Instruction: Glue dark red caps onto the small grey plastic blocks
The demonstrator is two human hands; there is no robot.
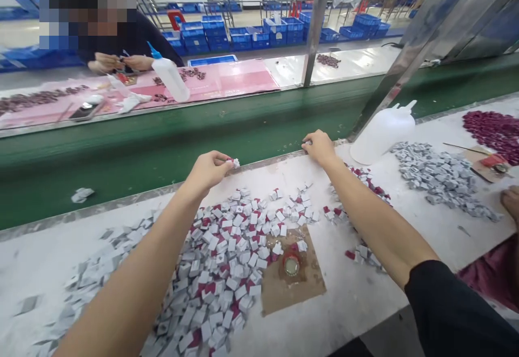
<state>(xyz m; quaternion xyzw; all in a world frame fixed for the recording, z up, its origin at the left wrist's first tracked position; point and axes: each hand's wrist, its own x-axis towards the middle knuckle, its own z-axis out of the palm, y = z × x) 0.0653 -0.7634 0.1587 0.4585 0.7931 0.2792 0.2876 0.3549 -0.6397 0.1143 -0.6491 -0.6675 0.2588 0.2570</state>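
Observation:
My left hand (207,173) is closed in a pinch at the near edge of the green belt. Between its fingertips sits a small white-and-magenta plastic piece (234,163). Farther right, my right hand (320,149) reaches to the same edge, thumb and fingers pinched on a small grey piece (308,142), mostly hidden. Below my arms spreads a heap of grey-white block-like pieces (219,249), several with magenta parts. Beside the heap lies a brown cardboard square (279,297) bearing a small round red-rimmed cap (291,265).
The green belt (133,162) runs across, carrying a small white clump (82,194). A white bottle (381,132) stands right of my right hand, near a metal post (405,59). Grey pieces (438,176) and magenta pieces (494,132) lie rightward. A co-worker (125,38) sits opposite; another person's hand (511,201) shows right.

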